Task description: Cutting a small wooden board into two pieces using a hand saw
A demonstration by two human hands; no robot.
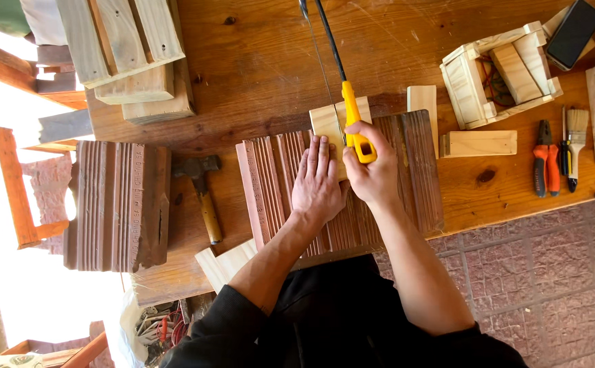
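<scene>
My left hand [316, 182] lies flat, fingers together, pressing a small pale wood piece [327, 123] onto a ribbed reddish brick [413, 163] on the wooden workbench [256, 61]. My right hand [372, 170] is closed around the yellow handle of a hacksaw [352, 116]. The saw's dark frame and thin blade run away from me toward the top edge, and the blade crosses the wood piece just right of my left fingertips.
A hammer [203, 187] and a second ribbed brick [117, 204] lie to the left. Stacked planks [130, 54] sit at the back left. To the right are wood offcuts [480, 143], a small wooden crate [498, 75], orange pliers [546, 160], a paintbrush [575, 140] and a phone [573, 31].
</scene>
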